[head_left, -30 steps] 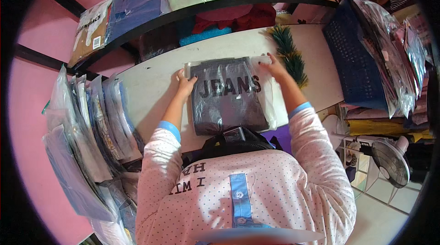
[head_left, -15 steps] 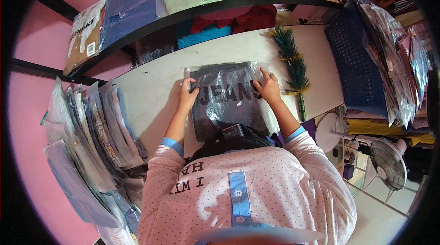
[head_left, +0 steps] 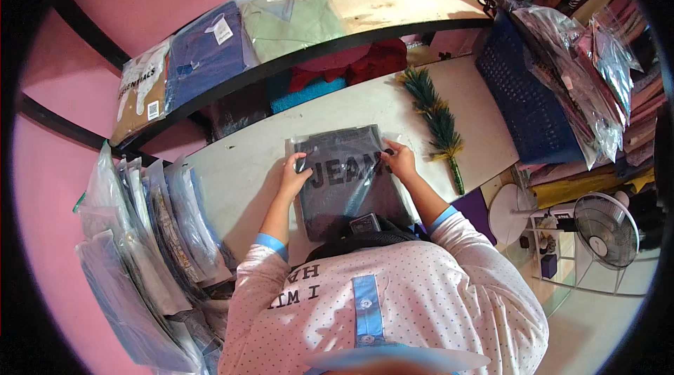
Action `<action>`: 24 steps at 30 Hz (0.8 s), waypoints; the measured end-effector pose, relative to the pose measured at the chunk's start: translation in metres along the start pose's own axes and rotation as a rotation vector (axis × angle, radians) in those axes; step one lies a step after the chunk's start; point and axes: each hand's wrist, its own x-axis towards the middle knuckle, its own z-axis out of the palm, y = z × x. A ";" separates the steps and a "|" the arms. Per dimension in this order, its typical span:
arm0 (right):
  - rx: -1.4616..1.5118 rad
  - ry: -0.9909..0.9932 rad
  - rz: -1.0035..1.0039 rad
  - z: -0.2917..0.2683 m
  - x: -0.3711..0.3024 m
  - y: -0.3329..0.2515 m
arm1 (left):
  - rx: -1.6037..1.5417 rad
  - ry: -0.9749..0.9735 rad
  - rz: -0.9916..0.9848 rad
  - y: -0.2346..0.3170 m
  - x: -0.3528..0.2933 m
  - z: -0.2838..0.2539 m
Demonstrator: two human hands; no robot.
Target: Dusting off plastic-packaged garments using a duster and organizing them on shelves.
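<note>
One clear plastic bag (head_left: pixel 345 164) is held by two hands over the near part of the worktop (head_left: pixel 379 104), just in front of the person's waist; one dark folded garment (head_left: pixel 324 212) is seen through it, and a single line of dark lettering is printed across its front. The bag's left edge is pinched between the thumb and fingers of the left hand (head_left: pixel 291 173), while its upper right edge is pinched by the right hand (head_left: pixel 399 161), with the fingers bent. Whether the bag is laid wholly flat cannot be told. To the right, one green feathery duster (head_left: pixel 437 119) is laid on the worktop, well apart from the left hand and near the right one. Beyond it, one blue basket (head_left: pixel 523 94) is filled with bagged items that overlap too much to be counted. On the shelf (head_left: pixel 400 6) above, three packaged garments (head_left: pixel 207 55) are set in a row: one brown and white, one blue, one pale green. At the left, several bagged garments (head_left: pixel 168 224) are stood close together, and one fan (head_left: pixel 605 229) is seen at the right.
</note>
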 end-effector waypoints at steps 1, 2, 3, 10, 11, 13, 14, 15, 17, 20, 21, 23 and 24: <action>-0.029 0.014 -0.013 0.004 -0.001 -0.003 | -0.038 -0.009 0.014 -0.001 -0.003 -0.003; -0.027 0.020 -0.020 0.004 0.000 0.004 | -0.037 -0.007 0.023 0.004 -0.005 0.000; 0.006 0.043 -0.072 0.006 0.003 0.011 | -0.037 -0.016 0.030 0.010 -0.006 0.003; 0.246 0.063 -0.336 -0.025 0.038 -0.024 | -0.084 0.078 0.034 0.063 0.003 0.012; 0.282 0.087 -0.364 -0.039 0.047 -0.034 | -0.090 0.113 0.084 0.089 0.007 0.013; 0.415 0.022 -0.233 -0.078 0.060 -0.074 | -0.161 0.162 0.104 0.143 0.015 0.009; 0.545 0.065 -0.357 -0.093 0.074 -0.080 | -0.140 0.206 0.265 0.158 0.027 0.008; 0.612 0.082 -0.418 -0.110 0.093 -0.085 | -0.108 0.202 0.326 0.184 0.040 0.009; 0.596 0.111 -0.492 -0.154 0.127 -0.103 | -0.122 0.169 0.399 0.252 0.058 0.012; 0.608 0.106 -0.516 -0.214 0.173 -0.147 | -0.066 0.168 0.568 0.314 0.107 0.011; 0.554 0.165 -0.577 -0.231 0.195 -0.156 | -0.113 0.139 0.528 0.336 0.127 0.016; 0.521 0.236 -0.605 -0.257 0.239 -0.178 | -0.086 0.142 0.556 0.370 0.174 0.020; 0.542 0.243 -0.571 -0.263 0.261 -0.190 | -0.009 0.177 0.618 0.383 0.198 0.016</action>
